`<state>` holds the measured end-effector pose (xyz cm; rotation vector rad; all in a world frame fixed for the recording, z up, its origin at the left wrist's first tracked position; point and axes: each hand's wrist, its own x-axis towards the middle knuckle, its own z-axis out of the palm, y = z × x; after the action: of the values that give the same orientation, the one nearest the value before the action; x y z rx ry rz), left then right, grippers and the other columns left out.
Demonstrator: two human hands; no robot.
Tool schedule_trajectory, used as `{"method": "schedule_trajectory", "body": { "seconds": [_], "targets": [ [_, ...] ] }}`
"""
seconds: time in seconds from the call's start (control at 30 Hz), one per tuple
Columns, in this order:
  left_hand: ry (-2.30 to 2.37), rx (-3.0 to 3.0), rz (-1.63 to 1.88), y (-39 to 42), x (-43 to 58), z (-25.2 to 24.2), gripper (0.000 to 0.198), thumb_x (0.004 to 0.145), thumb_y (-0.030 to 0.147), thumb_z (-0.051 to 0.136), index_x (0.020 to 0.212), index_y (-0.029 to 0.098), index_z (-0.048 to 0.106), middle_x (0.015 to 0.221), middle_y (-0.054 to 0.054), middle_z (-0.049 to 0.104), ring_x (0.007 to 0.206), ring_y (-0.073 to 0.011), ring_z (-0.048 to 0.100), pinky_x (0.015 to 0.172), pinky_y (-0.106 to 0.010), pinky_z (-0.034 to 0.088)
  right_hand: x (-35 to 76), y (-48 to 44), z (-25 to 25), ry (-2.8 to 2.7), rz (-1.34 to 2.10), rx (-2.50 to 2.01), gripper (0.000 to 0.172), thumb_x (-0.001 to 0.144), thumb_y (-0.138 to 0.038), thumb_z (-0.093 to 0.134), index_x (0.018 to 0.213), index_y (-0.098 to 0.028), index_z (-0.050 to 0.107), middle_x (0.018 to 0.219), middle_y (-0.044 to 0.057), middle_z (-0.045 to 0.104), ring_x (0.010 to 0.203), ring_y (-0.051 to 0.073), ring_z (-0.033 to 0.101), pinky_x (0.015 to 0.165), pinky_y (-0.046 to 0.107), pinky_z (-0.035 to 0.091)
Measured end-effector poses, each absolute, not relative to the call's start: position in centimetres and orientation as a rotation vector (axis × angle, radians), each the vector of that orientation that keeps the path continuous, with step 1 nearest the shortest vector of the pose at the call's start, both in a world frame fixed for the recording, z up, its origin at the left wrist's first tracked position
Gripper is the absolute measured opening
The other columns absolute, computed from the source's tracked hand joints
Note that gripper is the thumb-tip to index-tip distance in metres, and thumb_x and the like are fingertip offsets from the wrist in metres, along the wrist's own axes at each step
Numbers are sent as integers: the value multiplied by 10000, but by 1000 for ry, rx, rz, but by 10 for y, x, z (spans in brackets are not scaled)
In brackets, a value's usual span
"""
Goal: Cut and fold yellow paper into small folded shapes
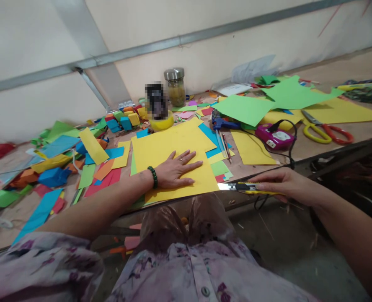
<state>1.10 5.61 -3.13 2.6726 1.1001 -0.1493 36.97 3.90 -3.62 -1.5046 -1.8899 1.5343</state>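
Note:
My left hand (pixel 178 168) lies flat with its fingers spread on a large yellow paper sheet (pixel 164 144) near the table's front edge. A ring and a green bead bracelet show on it. In my right hand (pixel 280 184) is a yellow-and-black utility knife (pixel 242 187), held just past the table edge. The knife's bare blade points left and meets the sheet's lower right corner. Below the sheet, bits of green paper (pixel 133 163) stick out at its left side.
Red-and-yellow scissors (pixel 326 128), a purple power socket (pixel 274 136) with a black cord and a blue glue gun (pixel 223 123) lie at right. Green sheets (pixel 293 94) are behind. A lidded glass jar (pixel 175 88) stands at the back. Folded paper pieces (pixel 52 177) cover the left.

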Motion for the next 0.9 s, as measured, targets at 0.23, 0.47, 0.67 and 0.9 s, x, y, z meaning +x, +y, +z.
{"method": "schedule_trajectory", "body": {
  "seconds": [0.23, 0.47, 0.67, 0.9],
  "targets": [
    [1101, 2662, -143, 56, 12, -30, 753, 891, 718, 271, 1527, 329, 164, 1615, -103, 25, 1482, -353, 41, 1107, -669, 36, 367, 36, -32, -1866, 1535, -1508, 416, 711, -495, 733, 986, -186, 781, 647, 29, 674, 389, 46, 389, 363, 199, 282],
    [1095, 2649, -116, 57, 11, -32, 755, 885, 725, 273, 1526, 340, 164, 1617, -95, 35, 1482, -351, 38, 1108, -663, 28, 366, 36, -32, -1876, 1539, -1537, 455, 700, -511, 737, 1001, -173, 779, 617, 32, 669, 387, 46, 375, 372, 202, 258],
    [1092, 2655, -109, 57, 11, -32, 753, 890, 719, 276, 1526, 330, 172, 1616, -105, 34, 1480, -357, 44, 1102, -672, 31, 367, 30, -38, -1797, 1562, -1543, 497, 694, -512, 749, 1033, -150, 765, 655, 55, 689, 402, 53, 377, 386, 218, 272],
    [1091, 2661, -110, 56, 11, -32, 755, 892, 716, 273, 1527, 320, 173, 1612, -122, 34, 1483, -351, 40, 1095, -688, 43, 355, 18, -33, -1719, 1589, -1519, 514, 654, -524, 776, 1005, -149, 777, 607, 42, 659, 402, 61, 377, 374, 218, 280]
  ]
}}
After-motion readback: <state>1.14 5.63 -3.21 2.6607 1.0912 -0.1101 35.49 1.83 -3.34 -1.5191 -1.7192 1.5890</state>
